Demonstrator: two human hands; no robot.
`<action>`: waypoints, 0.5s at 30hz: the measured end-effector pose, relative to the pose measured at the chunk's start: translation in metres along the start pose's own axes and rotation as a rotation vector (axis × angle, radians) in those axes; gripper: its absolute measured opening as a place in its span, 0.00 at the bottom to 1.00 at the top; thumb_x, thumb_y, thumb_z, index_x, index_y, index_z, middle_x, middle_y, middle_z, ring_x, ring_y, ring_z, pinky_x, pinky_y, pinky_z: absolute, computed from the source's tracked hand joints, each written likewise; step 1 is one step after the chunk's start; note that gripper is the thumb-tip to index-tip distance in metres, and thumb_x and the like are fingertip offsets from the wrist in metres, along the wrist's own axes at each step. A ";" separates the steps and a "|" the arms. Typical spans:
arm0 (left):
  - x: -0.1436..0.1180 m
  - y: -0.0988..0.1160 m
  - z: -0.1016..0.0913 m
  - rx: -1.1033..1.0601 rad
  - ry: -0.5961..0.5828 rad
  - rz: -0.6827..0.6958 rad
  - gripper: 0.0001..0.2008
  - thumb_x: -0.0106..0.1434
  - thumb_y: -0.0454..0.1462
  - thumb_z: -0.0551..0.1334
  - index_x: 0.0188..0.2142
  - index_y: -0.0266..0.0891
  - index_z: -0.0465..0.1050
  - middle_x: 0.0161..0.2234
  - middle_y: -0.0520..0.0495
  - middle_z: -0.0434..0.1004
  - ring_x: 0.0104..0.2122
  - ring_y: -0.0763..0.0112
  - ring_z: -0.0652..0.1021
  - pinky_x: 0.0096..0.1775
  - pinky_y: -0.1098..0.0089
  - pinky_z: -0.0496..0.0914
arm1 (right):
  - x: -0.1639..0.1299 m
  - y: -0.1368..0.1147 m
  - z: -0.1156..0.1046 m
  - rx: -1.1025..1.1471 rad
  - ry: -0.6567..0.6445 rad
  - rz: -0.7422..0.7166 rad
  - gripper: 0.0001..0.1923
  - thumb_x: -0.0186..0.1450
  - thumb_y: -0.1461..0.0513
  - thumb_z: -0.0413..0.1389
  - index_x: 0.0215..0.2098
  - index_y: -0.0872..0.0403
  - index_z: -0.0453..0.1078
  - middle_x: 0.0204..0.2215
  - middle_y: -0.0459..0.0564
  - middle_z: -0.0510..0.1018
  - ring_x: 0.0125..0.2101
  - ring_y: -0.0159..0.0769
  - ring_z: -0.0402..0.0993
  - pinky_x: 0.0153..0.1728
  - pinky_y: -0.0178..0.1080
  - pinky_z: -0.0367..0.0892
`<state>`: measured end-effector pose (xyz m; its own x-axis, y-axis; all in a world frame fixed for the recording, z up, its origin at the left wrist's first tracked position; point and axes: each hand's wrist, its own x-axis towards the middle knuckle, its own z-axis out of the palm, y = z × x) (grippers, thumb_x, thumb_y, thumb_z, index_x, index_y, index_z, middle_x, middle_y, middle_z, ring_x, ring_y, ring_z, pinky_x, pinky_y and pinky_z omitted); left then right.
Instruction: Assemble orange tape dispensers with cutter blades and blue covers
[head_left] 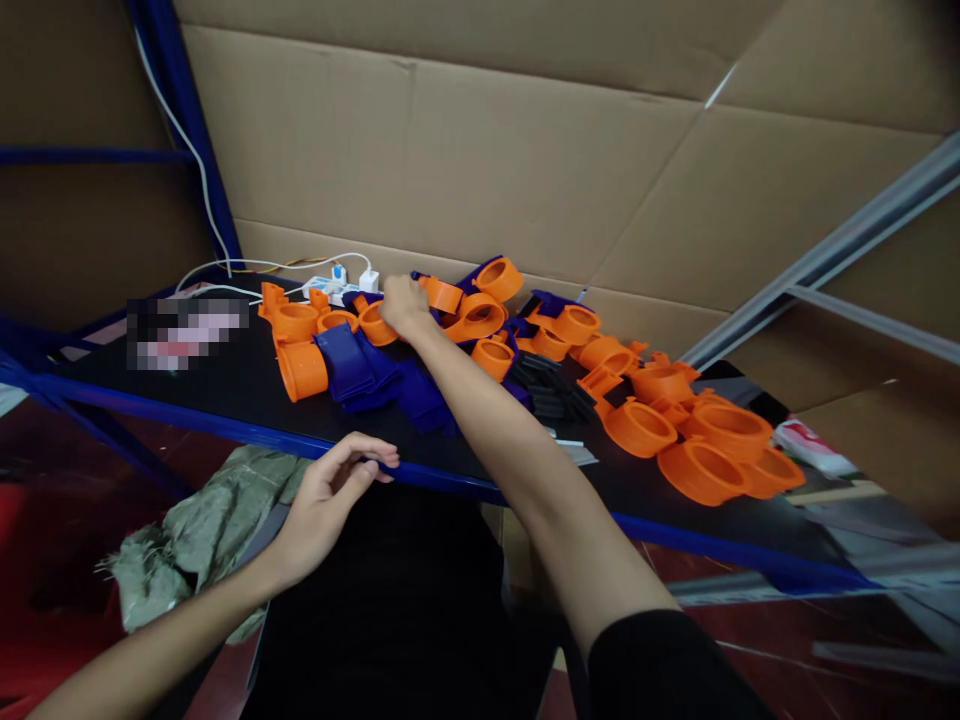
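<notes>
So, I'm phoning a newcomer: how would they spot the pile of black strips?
On the blue-edged shelf, look right of the right forearm. The pile of black strips lies beside orange rings; unlike them, its pieces are slender and straight.

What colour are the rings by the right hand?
The rings by the right hand are orange, seen best in the head view.

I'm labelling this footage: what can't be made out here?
All in the head view:
Whether the right hand holds anything: its back hides the fingertips.
Blue parts: some hidden behind the right forearm.
What the pixelated patch covers: the blocks mask it.
Left elbow: cut off by the bottom edge.
Print on the white-and-red packet: blurred, too small.
</notes>
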<state>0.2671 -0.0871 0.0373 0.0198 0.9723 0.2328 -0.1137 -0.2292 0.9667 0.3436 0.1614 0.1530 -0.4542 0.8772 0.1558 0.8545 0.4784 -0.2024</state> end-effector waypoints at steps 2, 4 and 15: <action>0.002 -0.001 -0.002 0.015 0.036 0.024 0.11 0.68 0.43 0.61 0.45 0.41 0.78 0.41 0.44 0.79 0.38 0.63 0.79 0.40 0.65 0.74 | 0.001 -0.003 0.003 -0.047 0.035 0.017 0.18 0.68 0.70 0.51 0.53 0.73 0.69 0.52 0.78 0.73 0.55 0.59 0.70 0.52 0.54 0.66; 0.003 -0.002 -0.004 0.024 0.058 0.036 0.11 0.68 0.43 0.61 0.45 0.41 0.77 0.40 0.45 0.79 0.36 0.65 0.78 0.38 0.66 0.73 | -0.001 -0.010 0.002 -0.083 0.079 0.002 0.17 0.68 0.70 0.50 0.52 0.71 0.71 0.52 0.75 0.74 0.55 0.57 0.70 0.53 0.53 0.65; 0.005 -0.009 -0.001 0.078 -0.056 -0.002 0.11 0.69 0.41 0.58 0.41 0.38 0.77 0.37 0.46 0.78 0.33 0.69 0.77 0.37 0.68 0.72 | -0.083 -0.107 0.021 -0.224 0.108 -0.521 0.20 0.69 0.51 0.54 0.40 0.61 0.76 0.41 0.64 0.80 0.43 0.54 0.78 0.43 0.51 0.72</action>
<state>0.2672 -0.0801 0.0299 0.0762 0.9692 0.2343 -0.0357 -0.2322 0.9720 0.2840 0.0383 0.1417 -0.8110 0.5137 0.2799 0.5631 0.8152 0.1355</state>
